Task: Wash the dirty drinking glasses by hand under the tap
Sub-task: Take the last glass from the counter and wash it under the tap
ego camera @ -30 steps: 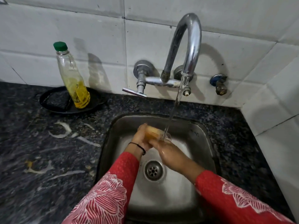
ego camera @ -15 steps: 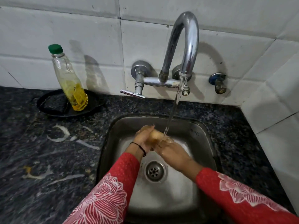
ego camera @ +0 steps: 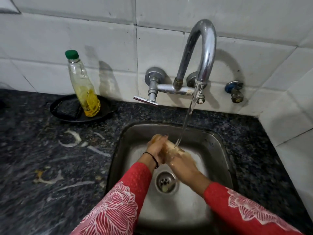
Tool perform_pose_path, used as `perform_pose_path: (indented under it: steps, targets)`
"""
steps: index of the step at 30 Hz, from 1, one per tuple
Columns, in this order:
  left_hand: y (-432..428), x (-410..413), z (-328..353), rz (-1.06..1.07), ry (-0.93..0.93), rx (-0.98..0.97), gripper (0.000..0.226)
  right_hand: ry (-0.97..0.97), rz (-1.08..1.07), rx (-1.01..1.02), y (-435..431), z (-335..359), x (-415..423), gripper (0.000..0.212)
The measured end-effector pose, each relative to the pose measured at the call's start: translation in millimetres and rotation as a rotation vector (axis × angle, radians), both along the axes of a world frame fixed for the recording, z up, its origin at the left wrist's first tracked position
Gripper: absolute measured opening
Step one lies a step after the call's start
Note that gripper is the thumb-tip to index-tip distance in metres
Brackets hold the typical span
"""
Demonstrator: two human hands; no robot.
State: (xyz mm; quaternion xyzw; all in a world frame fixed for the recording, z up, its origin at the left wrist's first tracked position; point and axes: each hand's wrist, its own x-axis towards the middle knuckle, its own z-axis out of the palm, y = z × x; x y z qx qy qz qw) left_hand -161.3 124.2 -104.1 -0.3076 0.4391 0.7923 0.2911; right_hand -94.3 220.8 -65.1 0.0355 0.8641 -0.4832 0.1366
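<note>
One sink, steel, catching the runoff. One tap, running, its stream landing on the glass. One glass, amber-tinted, lying sideways over the basin so water sheets across it. Left hand wrapped round its base; right hand gripping the mouth end, rubbing.

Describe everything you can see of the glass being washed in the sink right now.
The drinking glass looks clear with an amber-brown tint, though motion blur hides its details. It lies roughly on its side above the steel sink basin, not resting on it. The left hand wraps one end and the right hand grips the other, so most of its surface is covered. The stream from the tap lands on its upper side near the right hand. Its rim and inside cannot be made out.
</note>
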Motion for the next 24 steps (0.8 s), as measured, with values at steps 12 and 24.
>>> perform_pose_path:
  steps: [12,24]
  targets:
    - [5.0,-2.9,-5.6,-0.031,0.097,-0.034,0.038,0.093,-0.105,-0.066,-16.6,-11.8,-2.5,0.029]
    - [8.8,-0.2,-27.4,0.302,0.088,0.069,0.076,-0.119,-0.054,-0.052,-24.7,23.5,-39.7,0.041]
